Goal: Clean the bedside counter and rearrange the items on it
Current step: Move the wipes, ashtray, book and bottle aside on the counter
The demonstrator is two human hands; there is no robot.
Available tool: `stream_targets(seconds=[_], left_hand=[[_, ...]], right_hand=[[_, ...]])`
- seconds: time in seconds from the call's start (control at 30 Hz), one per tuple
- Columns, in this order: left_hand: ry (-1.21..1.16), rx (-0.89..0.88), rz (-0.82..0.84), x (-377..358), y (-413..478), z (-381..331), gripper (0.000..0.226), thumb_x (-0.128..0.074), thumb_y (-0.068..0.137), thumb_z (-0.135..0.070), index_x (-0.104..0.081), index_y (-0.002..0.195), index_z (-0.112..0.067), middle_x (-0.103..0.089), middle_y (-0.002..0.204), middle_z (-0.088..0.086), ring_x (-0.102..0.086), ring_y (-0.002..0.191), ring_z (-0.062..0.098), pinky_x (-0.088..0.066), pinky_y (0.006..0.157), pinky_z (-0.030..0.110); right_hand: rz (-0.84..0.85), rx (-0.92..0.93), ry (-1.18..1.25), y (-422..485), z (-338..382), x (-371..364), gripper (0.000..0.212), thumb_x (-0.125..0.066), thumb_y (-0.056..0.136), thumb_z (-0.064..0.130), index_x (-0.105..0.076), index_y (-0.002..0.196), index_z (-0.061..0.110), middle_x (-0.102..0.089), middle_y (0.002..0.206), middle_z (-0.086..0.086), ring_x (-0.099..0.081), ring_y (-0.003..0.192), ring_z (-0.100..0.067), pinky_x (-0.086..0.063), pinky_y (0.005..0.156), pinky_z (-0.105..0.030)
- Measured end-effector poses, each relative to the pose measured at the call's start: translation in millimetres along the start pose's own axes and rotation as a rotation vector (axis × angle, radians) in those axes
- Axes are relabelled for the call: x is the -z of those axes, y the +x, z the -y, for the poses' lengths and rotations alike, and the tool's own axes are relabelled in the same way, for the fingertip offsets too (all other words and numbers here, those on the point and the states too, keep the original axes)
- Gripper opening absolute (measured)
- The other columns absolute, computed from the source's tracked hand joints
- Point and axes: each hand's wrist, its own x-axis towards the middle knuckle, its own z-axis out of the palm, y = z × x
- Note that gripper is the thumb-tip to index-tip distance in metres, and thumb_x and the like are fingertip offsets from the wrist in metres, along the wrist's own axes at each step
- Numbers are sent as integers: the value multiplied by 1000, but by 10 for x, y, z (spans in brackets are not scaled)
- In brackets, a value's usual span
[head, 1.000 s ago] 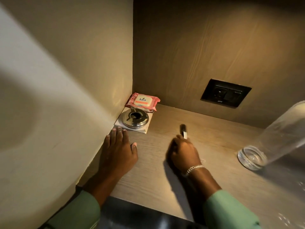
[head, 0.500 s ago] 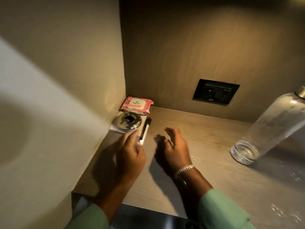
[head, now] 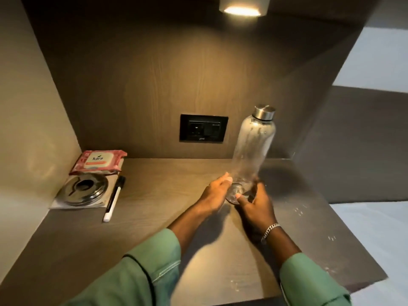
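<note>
left hand (head: 215,192) + right hand (head: 257,203): grip wrapped around bottle (head: 254,149) base, both sides | bottle tilted on bench (head: 165,195), right of wall socket (head: 203,131) | marker (head: 113,198) well left of bottle

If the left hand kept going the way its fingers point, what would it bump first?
The clear bottle. The left hand points right at its base and already seems to touch it; blur hides the exact contact.

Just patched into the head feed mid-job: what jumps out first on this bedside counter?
The tall clear bottle with a steel cap, right of centre, with the left hand and right hand cupped around its base. In the far left corner, a pink wipes pack, a round steel ashtray and a black-and-white marker lie grouped. A black wall socket sits behind.
</note>
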Motion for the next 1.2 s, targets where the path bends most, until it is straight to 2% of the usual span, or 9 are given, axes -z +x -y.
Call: stream_targets(seconds=[0.1, 0.23, 0.33, 0.47, 0.6, 0.8, 0.93, 1.03, 1.2], left_hand=[[-21, 1, -102, 346, -48, -82, 48, -36, 97, -45, -58, 127, -14, -61, 133, 12, -57, 123, 25, -40, 111, 44], [-175, -32, -308, 1098, -107, -216, 35, -35, 101, -33, -63, 103, -12, -60, 124, 12, -68, 83, -1, -54, 75, 13], [-112, -48, -414, 1699, -186, -372, 51, -40, 95, -50, -55, 127, -12, -54, 138, 6, -57, 118, 11, -43, 106, 30], [-112, -44, -354, 2209, -274, -607, 63, -28, 92, -62, -50, 133, -21, -51, 123, -4, -54, 109, 6, -42, 89, 18], [-124, -46, -388, 2451, -313, -688, 79, -27, 86, -71, -27, 148, -21, -31, 156, 7, -34, 137, 18, -32, 97, 28], [-129, -127, -580, 2349, -406, -783, 70, -35, 92, -61, -39, 142, -13, -41, 150, 14, -40, 138, 30, -33, 110, 33], [72, -227, -827, 1829, -549, -633, 55, -60, 89, -25, -45, 138, -8, -49, 143, 18, -47, 132, 31, -37, 111, 43], [107, -292, -673, 1180, -663, -424, 55, -60, 82, -17, -49, 136, -13, -52, 141, 13, -48, 130, 26, -38, 111, 41], [239, -386, -174, -164, -830, -152, 43, -57, 86, -5, -56, 128, -16, -59, 132, 5, -54, 123, 18, -42, 109, 41]], right_hand=[[133, 116, -18, 188, 177, -259, 61, -70, 81, 23, -38, 133, 32, -66, 120, -4, -65, 105, -20, -54, 95, -45], [280, 266, 86, 365, 650, -1004, 67, -70, 81, 14, -37, 138, 26, -64, 126, -6, -64, 111, -20, -51, 99, -44], [344, 348, 73, 483, 1033, -1560, 69, -68, 84, 17, -33, 143, 22, -57, 135, -11, -58, 119, -25, -46, 103, -36], [391, 330, 105, 501, 1414, -2097, 70, -67, 86, 14, -29, 145, 19, -52, 140, -13, -53, 126, -28, -43, 101, -33], [346, 309, 142, 471, 1604, -2330, 64, -65, 87, 13, -34, 142, 21, -55, 138, -11, -54, 125, -27, -44, 102, -37], [259, 236, 138, 376, 1714, -2168, 50, -63, 86, 4, -50, 134, 9, -61, 131, -13, -59, 120, -25, -46, 105, -35], [182, 242, 115, 132, 1499, -1632, 36, -67, 83, 7, -64, 119, 8, -69, 118, -13, -66, 109, -22, -50, 98, -32], [86, 192, 118, -143, 1121, -1004, 25, -67, 82, 7, -69, 107, 9, -73, 108, -10, -68, 99, -19, -52, 92, -29], [-255, 98, 27, -790, 281, 239, 16, -66, 81, 4, -73, 94, 10, -75, 92, -4, -70, 86, -17, -53, 82, -21]])
